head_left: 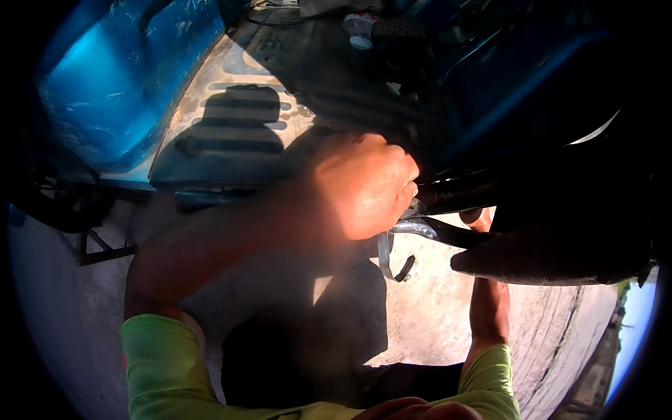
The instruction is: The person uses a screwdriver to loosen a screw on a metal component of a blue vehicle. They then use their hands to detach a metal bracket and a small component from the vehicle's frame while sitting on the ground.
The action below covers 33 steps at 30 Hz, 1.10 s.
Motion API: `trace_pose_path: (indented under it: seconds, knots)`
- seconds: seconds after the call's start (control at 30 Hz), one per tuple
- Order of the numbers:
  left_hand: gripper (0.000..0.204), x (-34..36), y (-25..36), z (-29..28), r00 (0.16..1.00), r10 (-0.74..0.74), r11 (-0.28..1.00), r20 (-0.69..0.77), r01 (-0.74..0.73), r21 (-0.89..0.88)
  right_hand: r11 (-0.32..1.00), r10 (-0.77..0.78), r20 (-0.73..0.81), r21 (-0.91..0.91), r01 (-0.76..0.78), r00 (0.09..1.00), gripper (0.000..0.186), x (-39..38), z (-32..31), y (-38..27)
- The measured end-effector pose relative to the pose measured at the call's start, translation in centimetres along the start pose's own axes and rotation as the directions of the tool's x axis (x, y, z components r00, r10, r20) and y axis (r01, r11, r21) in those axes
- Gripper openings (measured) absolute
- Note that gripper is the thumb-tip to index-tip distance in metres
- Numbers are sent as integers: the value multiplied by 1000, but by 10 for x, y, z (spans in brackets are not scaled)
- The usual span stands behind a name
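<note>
My left hand is closed in a fist in the middle of the view, at the edge of a ribbed metal floor plate. What its fingers grip, if anything, is hidden behind the knuckles. Just beyond the fist runs a dark bar, and below it a metal tube with a thin bent strip hanging down. On the right, my right hand shows only a small part beneath the bar. A dark padded piece, perhaps a seat edge, covers the rest of it.
A scratched blue body panel rises at the left of the floor plate. Toward the far side lies a clear plastic bottle. Below the vehicle is pale concrete ground, with a dark wheel at the left.
</note>
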<state>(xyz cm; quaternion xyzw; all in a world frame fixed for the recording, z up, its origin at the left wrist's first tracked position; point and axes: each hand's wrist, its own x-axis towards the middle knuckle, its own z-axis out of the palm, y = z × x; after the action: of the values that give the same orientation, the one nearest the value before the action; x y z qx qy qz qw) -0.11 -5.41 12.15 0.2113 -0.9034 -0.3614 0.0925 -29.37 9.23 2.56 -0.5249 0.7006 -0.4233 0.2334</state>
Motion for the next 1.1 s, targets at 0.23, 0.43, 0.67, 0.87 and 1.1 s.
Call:
trace_pose_path:
  seconds: [0.23,0.43,0.67,0.87,1.1]
  knots:
    - [18,4,-13,5,983,180,982,-45,-177,69,1000,24,-5,-8,-24,1000,46,2,3,-4]
    - [15,12,-4,18,979,191,970,-77,-176,167,999,32,-6,-10,-32,999,46,2,1,-7]
    - [14,22,-15,28,970,219,964,-102,-200,175,1000,20,-11,-10,-20,1000,46,0,-4,-7]
    - [16,-28,14,15,957,-12,995,-290,-19,-102,1000,4,-18,-6,-4,1000,47,1,-13,-6]
    - [14,-32,38,22,945,-176,983,-277,153,-104,1000,-24,-39,17,25,999,47,4,-12,-8]
